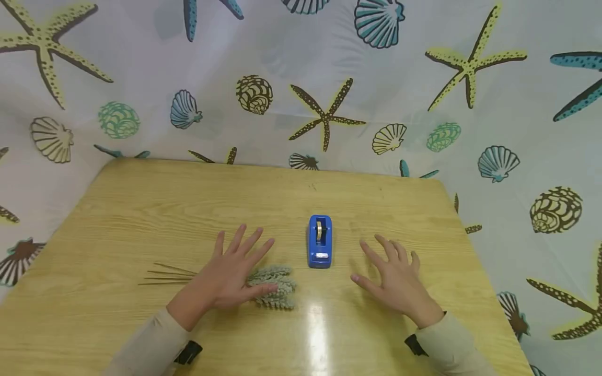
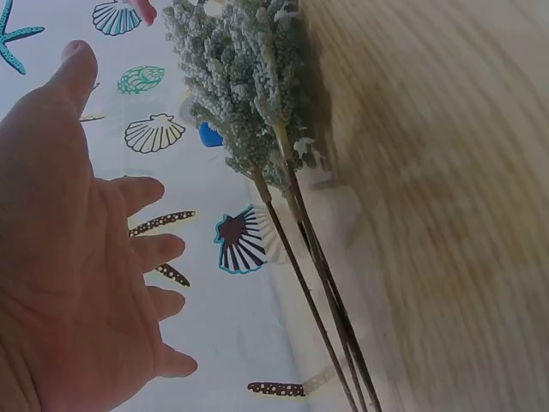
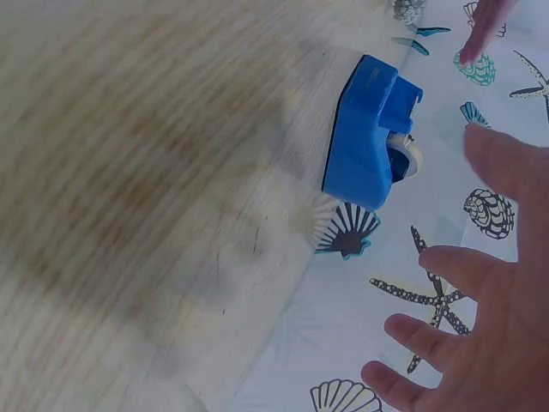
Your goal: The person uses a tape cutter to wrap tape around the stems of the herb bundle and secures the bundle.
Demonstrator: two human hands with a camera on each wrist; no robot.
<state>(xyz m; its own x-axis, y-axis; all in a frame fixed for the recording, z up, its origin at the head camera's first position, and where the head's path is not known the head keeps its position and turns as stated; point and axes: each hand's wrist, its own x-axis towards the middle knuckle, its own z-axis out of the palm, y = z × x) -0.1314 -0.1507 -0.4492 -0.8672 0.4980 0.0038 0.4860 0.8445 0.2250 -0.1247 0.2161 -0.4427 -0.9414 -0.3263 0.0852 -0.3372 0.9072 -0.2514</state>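
A bunch of grey-green dried flower stems [image 1: 277,287] lies on the table, its thin brown stalks pointing left. My left hand [image 1: 230,274] is spread above it, fingers apart and holding nothing; in the left wrist view the flower heads [image 2: 244,77] lie beyond the palm. Right of the bunch stands a blue tape dispenser [image 1: 320,241] with a small roll of tape in it. My right hand [image 1: 397,277] hovers to the right of the dispenser, fingers spread, with nothing in it. The right wrist view shows the dispenser [image 3: 364,137] apart from the fingertips.
The wooden table [image 1: 211,193] has rounded back corners. Behind it and along both sides hangs a white cloth [image 1: 273,52] printed with starfish and shells. A bright reflection lies on the tabletop between the hands.
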